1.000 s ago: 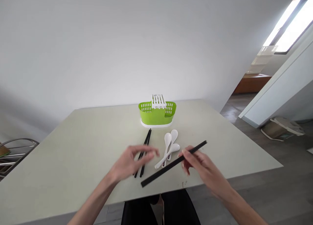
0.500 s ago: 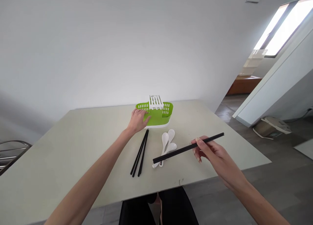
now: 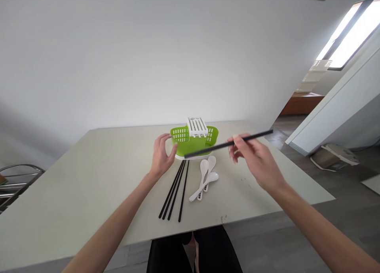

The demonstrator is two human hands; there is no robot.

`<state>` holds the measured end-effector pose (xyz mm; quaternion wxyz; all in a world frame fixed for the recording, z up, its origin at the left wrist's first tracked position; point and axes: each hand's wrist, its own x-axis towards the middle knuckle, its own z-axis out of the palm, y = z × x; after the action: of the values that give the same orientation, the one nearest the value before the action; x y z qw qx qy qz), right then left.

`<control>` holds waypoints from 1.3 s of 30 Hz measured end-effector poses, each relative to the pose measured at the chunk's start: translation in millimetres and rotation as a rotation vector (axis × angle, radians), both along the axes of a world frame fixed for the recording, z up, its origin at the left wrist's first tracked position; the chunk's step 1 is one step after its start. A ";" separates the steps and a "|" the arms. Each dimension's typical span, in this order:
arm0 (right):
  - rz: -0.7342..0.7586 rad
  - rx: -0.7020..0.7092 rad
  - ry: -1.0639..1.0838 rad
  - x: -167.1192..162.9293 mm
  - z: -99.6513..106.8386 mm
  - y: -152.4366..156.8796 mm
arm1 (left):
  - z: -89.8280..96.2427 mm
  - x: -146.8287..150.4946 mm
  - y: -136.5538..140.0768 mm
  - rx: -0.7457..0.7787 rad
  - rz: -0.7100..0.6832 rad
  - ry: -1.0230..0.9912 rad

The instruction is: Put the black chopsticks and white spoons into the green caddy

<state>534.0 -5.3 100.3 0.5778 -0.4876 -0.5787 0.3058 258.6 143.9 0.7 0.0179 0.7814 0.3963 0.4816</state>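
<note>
My right hand (image 3: pixel 249 154) pinches a black chopstick (image 3: pixel 219 146), raised at a slant in front of the green basket (image 3: pixel 184 148); blur hides whether a second lies along it. My left hand (image 3: pixel 162 154) is at the basket's left end, thumb and fingers apart, with nothing between them. Whether its fingertips touch the rim, I cannot tell. The basket has slotted sides, a white base and a white slatted rack (image 3: pixel 197 127) on top. Several black chopsticks (image 3: pixel 173 192) lie on the table below it, one apart on the right. White spoons (image 3: pixel 204 168) lie crossed beside them.
The pale table (image 3: pixel 118 166) meets a white wall (image 3: pixel 133 67) behind the basket. My legs (image 3: pixel 192 253) are under the front edge. A metal-framed chair (image 3: pixel 20 180) stands to the left. A beige appliance (image 3: pixel 334 157) sits on the floor at right.
My right hand has lifted the chopstick up towards the basket. My left hand has drawn back slightly from the basket's front and opened. One more chopstick shows apart on the table. The view has shifted slightly.
</note>
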 end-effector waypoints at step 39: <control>0.520 -0.370 -1.093 -56.4 32.9 297.3 | -69.4 -35.4 -89.2 -0.399 -0.103 0.519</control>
<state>477.7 292.0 133.3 0.0118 -0.5088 -0.8273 0.2379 223.2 54.7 -68.7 0.0932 0.8783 0.4339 0.1777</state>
